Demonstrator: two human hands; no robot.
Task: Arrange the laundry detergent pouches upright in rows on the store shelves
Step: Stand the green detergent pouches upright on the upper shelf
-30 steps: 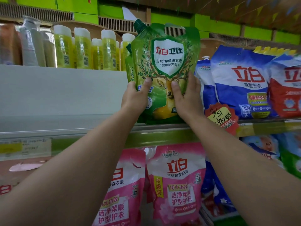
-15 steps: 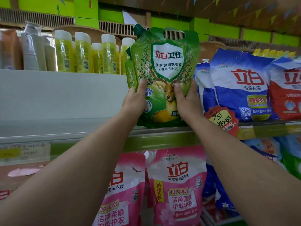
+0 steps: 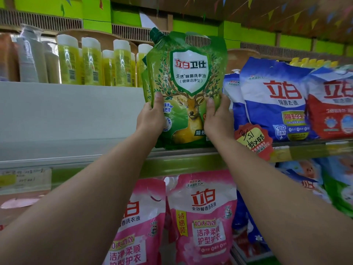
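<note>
Green pouch [image 3: 188, 87] unmoved on shelf [image 3: 183, 161]; left hand [image 3: 150, 119] and right hand [image 3: 217, 119] still grip it.

The place is a store aisle seen from close by. A metal shelf [image 3: 76, 119] with a pale grey board and a green front rail [image 3: 181, 165] crosses the view. Behind it the wall [image 3: 47, 4] is bright green, with brown slatted vents [image 3: 38, 20] running along it. Above, the brown ceiling [image 3: 248, 8] carries strings of small coloured pennant flags [image 3: 271, 14]. The light is soft and even.
</note>
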